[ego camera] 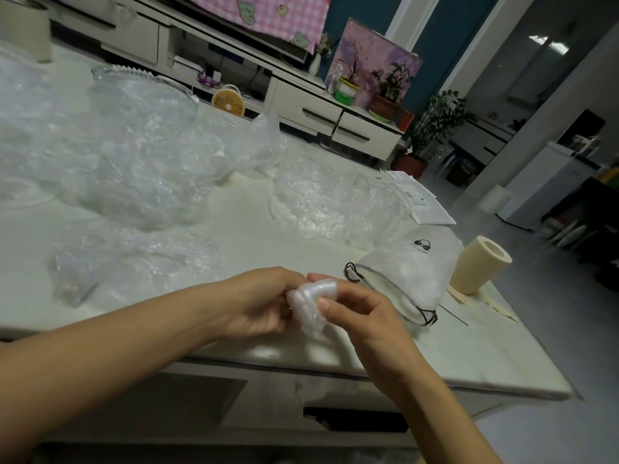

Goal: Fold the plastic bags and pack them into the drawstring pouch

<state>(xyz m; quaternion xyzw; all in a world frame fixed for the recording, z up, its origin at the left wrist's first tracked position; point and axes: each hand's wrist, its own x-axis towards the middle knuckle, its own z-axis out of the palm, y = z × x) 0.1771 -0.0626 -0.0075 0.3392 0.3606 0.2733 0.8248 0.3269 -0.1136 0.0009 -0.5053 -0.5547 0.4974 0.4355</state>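
Both hands hold one small folded clear plastic bag (pixel 310 304) above the table's near edge. My left hand (pixel 259 301) grips its left side, and my right hand (pixel 355 309) pinches its right side between thumb and fingers. Just to the right lies the white translucent drawstring pouch (pixel 413 272), on its side with its black-corded mouth open toward my hands; pale folded plastic shows inside. Several loose crumpled clear bags lie on the table: a big heap (pixel 134 162) at the left, one (pixel 134 262) close in front, another (pixel 328 202) in the middle.
The white table (pixel 241 212) ends near my wrists. A cream paper cup (pixel 479 266) lies on its side right of the pouch. Printed papers (pixel 422 199) lie at the far right. A glass dish (pixel 147 82) sits behind the heap. A TV cabinet with plants stands beyond.
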